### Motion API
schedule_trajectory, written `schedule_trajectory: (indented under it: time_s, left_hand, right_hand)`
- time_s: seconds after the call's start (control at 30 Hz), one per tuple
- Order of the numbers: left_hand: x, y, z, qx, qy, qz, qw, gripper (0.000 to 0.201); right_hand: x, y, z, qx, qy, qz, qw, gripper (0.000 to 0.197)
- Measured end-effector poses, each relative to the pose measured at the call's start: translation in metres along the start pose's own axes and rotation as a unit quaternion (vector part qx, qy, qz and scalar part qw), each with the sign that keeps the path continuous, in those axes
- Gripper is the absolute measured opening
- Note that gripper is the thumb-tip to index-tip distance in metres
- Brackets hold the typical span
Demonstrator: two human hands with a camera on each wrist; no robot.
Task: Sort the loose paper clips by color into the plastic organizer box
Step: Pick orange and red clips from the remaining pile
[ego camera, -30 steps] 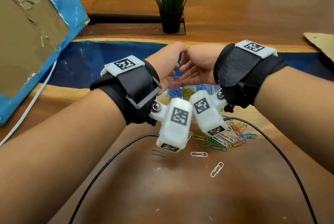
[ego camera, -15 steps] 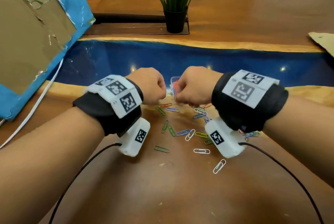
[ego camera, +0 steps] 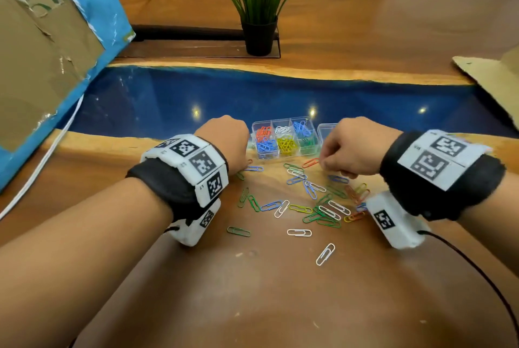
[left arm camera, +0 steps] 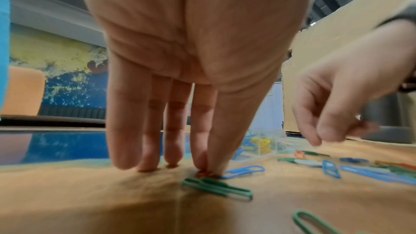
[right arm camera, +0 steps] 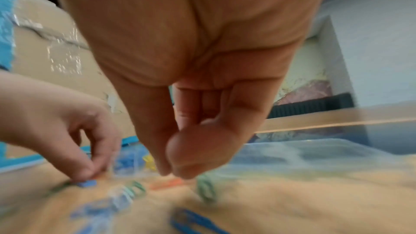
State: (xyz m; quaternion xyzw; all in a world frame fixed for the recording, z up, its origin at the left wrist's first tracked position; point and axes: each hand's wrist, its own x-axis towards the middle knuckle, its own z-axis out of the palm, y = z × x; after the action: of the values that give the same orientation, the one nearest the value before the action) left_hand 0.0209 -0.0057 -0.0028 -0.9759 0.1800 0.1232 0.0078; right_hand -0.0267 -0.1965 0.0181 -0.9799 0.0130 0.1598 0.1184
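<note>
The clear plastic organizer box (ego camera: pixel 286 137) stands on the wooden table, its compartments holding orange, white, blue, yellow and green clips. Loose paper clips (ego camera: pixel 309 201) of mixed colours lie scattered in front of it. My left hand (ego camera: pixel 227 138) points fingers-down at the table left of the box; thumb and forefinger pinch a small orange paper clip (left arm camera: pixel 203 173) against the wood, beside a green clip (left arm camera: pixel 218 188). My right hand (ego camera: pixel 330 161) hovers right of the box, thumb and forefinger tips (right arm camera: pixel 168 172) touching just above another orange clip (right arm camera: pixel 167 183); nothing shows between them.
The box's open lid (ego camera: pixel 327 130) lies to its right, partly behind my right hand. A potted plant (ego camera: pixel 259 10) stands far back. Cardboard with blue edging (ego camera: pixel 42 38) leans at the left, more cardboard (ego camera: pixel 494 75) at the right. Black cables trail from both wrist cameras.
Both hands were raised and touching over the box, then dropped as fists to the table. They have since spread apart, uncovering the box, with fingertips down among the clips.
</note>
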Motion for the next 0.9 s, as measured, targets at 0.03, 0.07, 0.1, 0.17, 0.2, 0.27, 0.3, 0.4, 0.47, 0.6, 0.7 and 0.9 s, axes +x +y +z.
schedule_trajectory:
  time_s: [0.03, 0.07, 0.1, 0.17, 0.2, 0.27, 0.3, 0.4, 0.47, 0.6, 0.7, 0.9]
  left_hand:
    - [0.0, 0.001, 0.001, -0.005, -0.006, 0.001, 1.0, 0.015]
    - [0.0, 0.001, 0.001, -0.013, -0.012, 0.001, 1.0, 0.013]
    - [0.0, 0.001, 0.001, -0.02, -0.018, 0.0, 1.0, 0.011]
    - [-0.001, 0.002, 0.001, -0.025, -0.028, -0.002, 0.999, 0.012]
    - [-0.001, 0.002, 0.0, -0.025, -0.032, -0.005, 0.999, 0.014]
    - [-0.001, 0.002, 0.0, -0.029, -0.033, -0.007, 0.999, 0.016]
    - [-0.001, 0.002, 0.0, -0.033, -0.033, -0.008, 0.999, 0.016]
    - [-0.001, 0.0, 0.001, -0.047, -0.03, -0.011, 0.998, 0.016]
    - [-0.002, -0.001, 0.001, -0.058, -0.033, -0.012, 0.998, 0.01]
    - [-0.006, -0.003, -0.003, -0.1, -0.025, -0.008, 0.995, 0.012]
    - [-0.011, -0.002, -0.005, -0.126, 0.015, 0.012, 0.992, 0.007]
    - [-0.025, 0.02, -0.009, -0.329, 0.001, 0.04, 0.944, 0.013]
  right_hand:
    - [0.0, 0.005, 0.002, -0.011, 0.006, 0.004, 1.0, 0.018]
    - [0.001, 0.006, 0.003, -0.02, 0.01, 0.001, 1.0, 0.02]
    - [0.002, 0.007, 0.004, -0.031, 0.017, -0.007, 0.999, 0.021]
    - [0.005, 0.003, 0.007, -0.06, 0.03, -0.025, 0.997, 0.022]
    - [0.007, 0.001, 0.008, -0.072, 0.033, -0.033, 0.996, 0.022]
    - [0.01, -0.003, 0.012, -0.089, 0.033, -0.045, 0.994, 0.02]
    - [0.012, -0.004, 0.013, -0.096, 0.033, -0.048, 0.994, 0.018]
    - [0.014, -0.007, 0.015, -0.107, 0.042, -0.055, 0.992, 0.012]
    - [0.015, -0.008, 0.017, -0.118, 0.036, -0.069, 0.99, 0.016]
    - [0.012, -0.012, 0.02, -0.14, 0.033, -0.078, 0.987, 0.016]
    - [0.01, -0.013, 0.019, -0.129, -0.001, -0.067, 0.989, 0.021]
    - [0.006, -0.01, 0.019, -0.087, -0.03, -0.054, 0.994, 0.023]
